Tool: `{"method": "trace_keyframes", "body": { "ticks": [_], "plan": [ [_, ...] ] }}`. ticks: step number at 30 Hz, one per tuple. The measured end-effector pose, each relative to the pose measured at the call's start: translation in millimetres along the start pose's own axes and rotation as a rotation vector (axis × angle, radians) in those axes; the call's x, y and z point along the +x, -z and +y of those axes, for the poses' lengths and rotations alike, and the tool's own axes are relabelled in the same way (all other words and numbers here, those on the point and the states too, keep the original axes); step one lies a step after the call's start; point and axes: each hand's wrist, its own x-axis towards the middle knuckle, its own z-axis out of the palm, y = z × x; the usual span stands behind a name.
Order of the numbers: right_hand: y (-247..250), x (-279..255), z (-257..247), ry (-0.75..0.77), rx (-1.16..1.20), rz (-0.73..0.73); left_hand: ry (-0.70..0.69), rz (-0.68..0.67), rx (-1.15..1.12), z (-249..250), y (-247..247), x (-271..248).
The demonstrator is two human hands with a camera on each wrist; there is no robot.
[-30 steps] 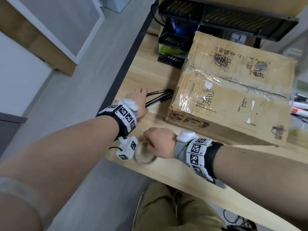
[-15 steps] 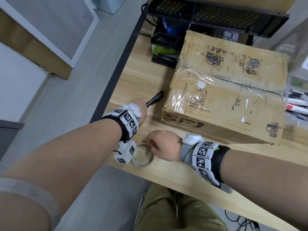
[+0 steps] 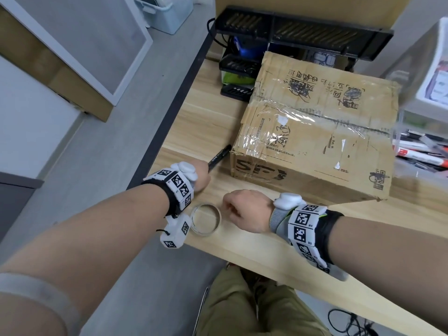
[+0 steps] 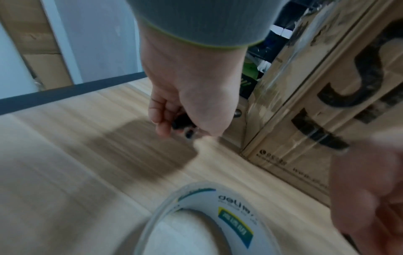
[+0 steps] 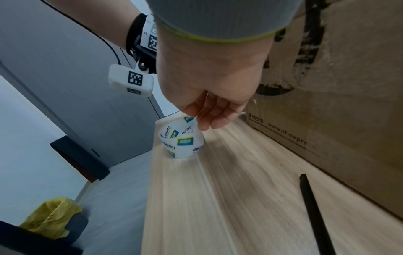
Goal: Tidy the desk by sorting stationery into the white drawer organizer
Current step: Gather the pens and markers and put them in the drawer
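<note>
Pens (image 3: 219, 157) gripped in left hand (image 3: 200, 175); right hand (image 3: 244, 209) pinches tape roll (image 3: 205, 219) on desk (image 3: 254, 243).

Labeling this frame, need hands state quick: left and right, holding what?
Left hand: closed around a black pen, fingers curled round it.
Right hand: fingers pinch the rim of the clear tape roll, which stands on the desk.

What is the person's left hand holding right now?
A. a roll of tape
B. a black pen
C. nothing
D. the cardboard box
B: the left hand is curled round a black pen whose tip sticks out toward the box; the tape sits on the desk by the right hand.
</note>
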Motion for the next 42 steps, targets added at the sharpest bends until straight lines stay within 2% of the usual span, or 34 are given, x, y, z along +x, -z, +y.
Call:
{"method": "trace_keyframes", "body": {
  "ticks": [2, 5, 10, 13, 15, 20, 25, 29, 32, 35, 39, 42],
  "plan": [
    [3, -6, -3, 0.003, -0.013, -0.009, 0.031, 0.014, -0.010, 1, 8, -15],
    [16, -9, -11, 0.008, -0.022, -0.014, 0.040, 0.091, -0.191, -12, 29, -43],
    [58, -7, -36, 0.029, 0.011, 0.065, -0.040, 0.276, -0.493, -41, 64, -86],
    [87, -12, -52, 0.004, 0.121, 0.148, -0.082, 0.356, -0.594, -39, 94, -111],
    [112, -18, -59, -0.053, 0.302, 0.230, -0.106, 0.389, -0.689, -29, 120, -124],
    [176, -45, -46, -0.245, 0.934, 0.480, -0.243, 0.307, -0.850, 40, 179, -137],
    [203, -92, 4, -0.367, 1.175, 0.723, -0.396, 0.213, -0.752, 138, 208, -134],
    [204, -144, 50, -0.461, 1.371, 0.913, -0.497, 0.044, -0.711, 216, 211, -128],
    [198, -174, 72, -0.509, 1.461, 0.976, -0.538, -0.022, -0.649, 255, 205, -125],
    [189, -201, 97, -0.620, 1.506, 0.998, -0.597, -0.027, -0.522, 290, 199, -123],
    [182, -225, 123, -0.709, 1.605, 1.032, -0.678, -0.032, -0.518, 322, 194, -115],
    [178, -235, 145, -0.757, 1.661, 1.084, -0.643, -0.024, -0.544, 334, 193, -109]
  ]
}}
